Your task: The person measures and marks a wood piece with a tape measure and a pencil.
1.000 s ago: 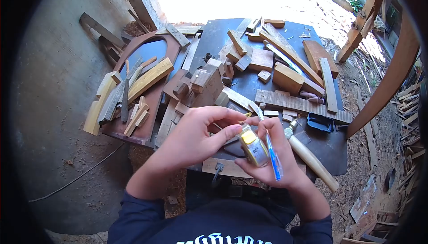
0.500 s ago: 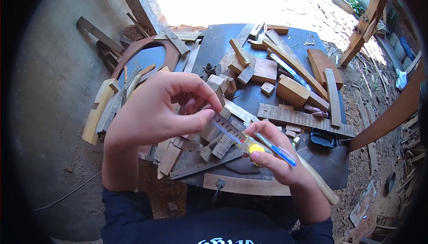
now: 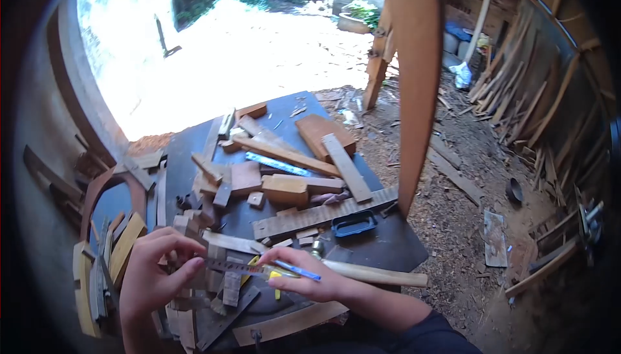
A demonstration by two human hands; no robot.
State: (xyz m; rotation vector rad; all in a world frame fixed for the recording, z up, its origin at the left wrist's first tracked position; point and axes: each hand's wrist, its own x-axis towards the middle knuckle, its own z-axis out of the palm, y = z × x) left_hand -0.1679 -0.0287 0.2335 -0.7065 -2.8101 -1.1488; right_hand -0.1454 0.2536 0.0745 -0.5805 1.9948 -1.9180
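My left hand [image 3: 155, 273] pinches the free end of a tape measure's metal blade [image 3: 231, 266] between thumb and fingers. The short pulled-out length runs across to my right hand [image 3: 309, 281], which is closed around the tape measure's yellow-marked case [image 3: 276, 277]. A blue pen [image 3: 299, 270] is also tucked in the right hand's fingers, pointing right. Under and beside the hands lie wooden blocks [image 3: 231, 289] on the dark table [image 3: 401, 250]. A pale wooden handle [image 3: 378, 274] rests just beyond my right wrist.
Wood offcuts and a long slatted board [image 3: 310, 213] cover much of the table. A small black tray [image 3: 354, 224] sits near its right side. A brown wooden post [image 3: 417, 95] rises at the right edge. Scrap wood [image 3: 517, 88] leans on the far right wall.
My view has swung right and up, so the table and both hands now appear lower and further left. The blade stays stretched between my hands.
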